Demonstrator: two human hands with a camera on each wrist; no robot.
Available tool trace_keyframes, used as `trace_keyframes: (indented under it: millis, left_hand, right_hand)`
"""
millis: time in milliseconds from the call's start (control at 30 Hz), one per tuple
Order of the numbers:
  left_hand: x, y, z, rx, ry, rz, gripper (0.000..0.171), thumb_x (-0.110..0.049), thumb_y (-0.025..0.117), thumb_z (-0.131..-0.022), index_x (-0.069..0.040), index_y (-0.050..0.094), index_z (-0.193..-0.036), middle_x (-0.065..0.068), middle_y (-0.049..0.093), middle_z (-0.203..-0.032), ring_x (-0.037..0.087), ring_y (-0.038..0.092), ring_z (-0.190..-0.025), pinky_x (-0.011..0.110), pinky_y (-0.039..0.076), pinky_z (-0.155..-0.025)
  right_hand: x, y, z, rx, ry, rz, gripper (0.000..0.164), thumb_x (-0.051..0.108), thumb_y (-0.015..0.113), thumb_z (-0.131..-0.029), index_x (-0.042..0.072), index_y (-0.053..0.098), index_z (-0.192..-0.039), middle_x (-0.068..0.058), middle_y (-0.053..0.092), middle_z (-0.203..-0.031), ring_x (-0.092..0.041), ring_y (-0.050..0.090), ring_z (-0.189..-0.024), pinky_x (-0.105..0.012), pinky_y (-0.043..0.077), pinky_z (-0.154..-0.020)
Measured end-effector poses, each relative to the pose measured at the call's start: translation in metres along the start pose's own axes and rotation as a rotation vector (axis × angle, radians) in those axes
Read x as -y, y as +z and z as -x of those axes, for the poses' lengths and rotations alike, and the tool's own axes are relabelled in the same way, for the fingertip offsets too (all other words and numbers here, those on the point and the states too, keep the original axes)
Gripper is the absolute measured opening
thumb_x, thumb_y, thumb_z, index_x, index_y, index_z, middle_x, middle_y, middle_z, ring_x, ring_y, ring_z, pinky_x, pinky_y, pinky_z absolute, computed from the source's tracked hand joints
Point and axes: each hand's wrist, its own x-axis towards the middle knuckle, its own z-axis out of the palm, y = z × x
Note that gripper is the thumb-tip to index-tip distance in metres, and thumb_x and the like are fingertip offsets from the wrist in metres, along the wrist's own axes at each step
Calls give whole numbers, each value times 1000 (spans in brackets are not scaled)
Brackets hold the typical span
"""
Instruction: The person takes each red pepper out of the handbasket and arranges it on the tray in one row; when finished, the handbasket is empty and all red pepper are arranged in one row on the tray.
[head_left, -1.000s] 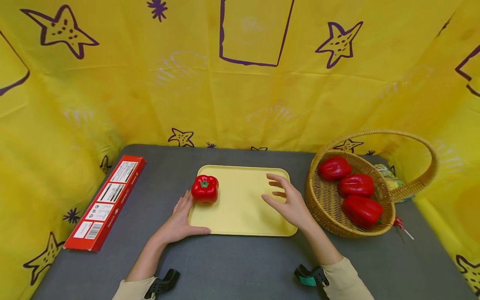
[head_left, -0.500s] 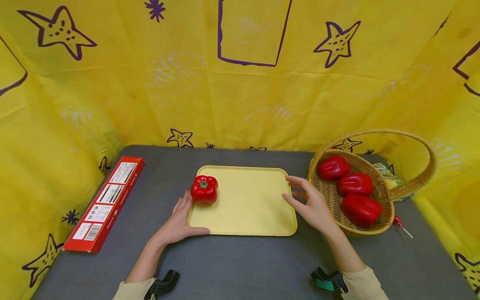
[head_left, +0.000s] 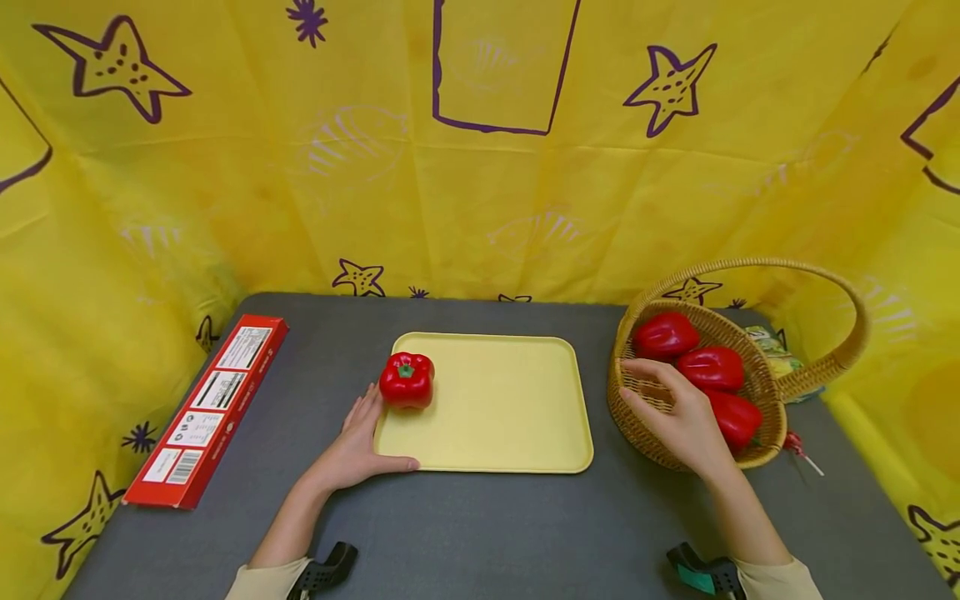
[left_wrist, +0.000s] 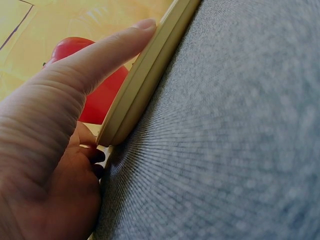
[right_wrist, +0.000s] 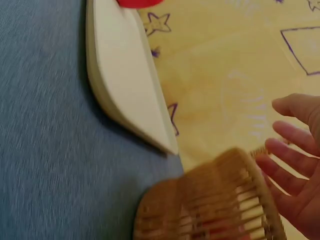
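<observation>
A red bell pepper point(head_left: 406, 380) with a green stem stands at the left side of a pale yellow tray point(head_left: 502, 400). My left hand point(head_left: 351, 454) rests at the tray's near left corner, fingers extended along the left side by the pepper, straight thumb on the front rim point(left_wrist: 137, 82). Over the left part of a wicker basket point(head_left: 628, 429) my right hand point(head_left: 688, 425) hovers, holding nothing. Three red peppers lie in that basket: one at the back point(head_left: 665, 335), one in the middle point(head_left: 712, 368), and a front one point(head_left: 738, 417) partly covered by the hand. Spread fingers point(right_wrist: 287, 177) show beside the rim.
A long red box point(head_left: 210, 412) with white labels lies at the table's left. The basket's tall handle point(head_left: 847, 350) arches over its right side. Behind it is a green-yellow packet point(head_left: 776, 354); a red-wrapped lollipop point(head_left: 795, 442) lies to its right. Yellow patterned cloth point(head_left: 480, 208) encloses the table.
My right hand has moved right, from above the tray to over the basket. My left hand, the tray and the pepper on it have stayed in place.
</observation>
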Motion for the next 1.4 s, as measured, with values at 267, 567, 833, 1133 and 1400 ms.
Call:
trace_keyframes:
  millis: [267,567,833,1133,1400]
  left_hand:
    - [1,-1,1,0,-8,7,125,-48,85,-68,-2,9,-156,21,4,-161,39,-3,-147,59,-1,-113]
    - [1,0,1,-5,-4,-2,125,-47,86,-67,-1,10,-155,21,6,-161,39,-2,-147,59,-2,-114]
    - [1,1,0,-7,9,8,125,-47,86,-67,-1,11,-155,20,6,-161,39,-2,-147,58,-2,-114]
    - [1,1,1,-1,0,19,125,-47,85,-67,-1,11,-155,20,7,-161,39,-2,-147,58,-2,-114]
    - [1,1,1,-3,0,17,125,-47,85,-67,-2,10,-156,20,5,-161,38,-3,-147,58,-2,-114]
  right_hand:
    - [-14,-16,11,-4,57,82,39,11,74,-87,11,64,-124,-3,65,-120,9,55,-103,-10,48,-80]
    - [-24,-31,18,-71,-37,293,37,12,79,-81,10,68,-117,-7,69,-109,-7,61,-91,-16,43,-76]
    - [-33,-45,23,-51,-41,378,40,5,79,-76,5,66,-114,-21,64,-114,-44,54,-105,-60,39,-84]
    - [-38,-66,24,78,190,534,50,23,76,-82,-2,57,-122,-31,53,-121,-52,43,-107,-69,39,-77]
    - [-42,-87,18,262,292,587,75,42,74,-84,-12,48,-127,-40,45,-124,-58,41,-109,-73,38,-79]
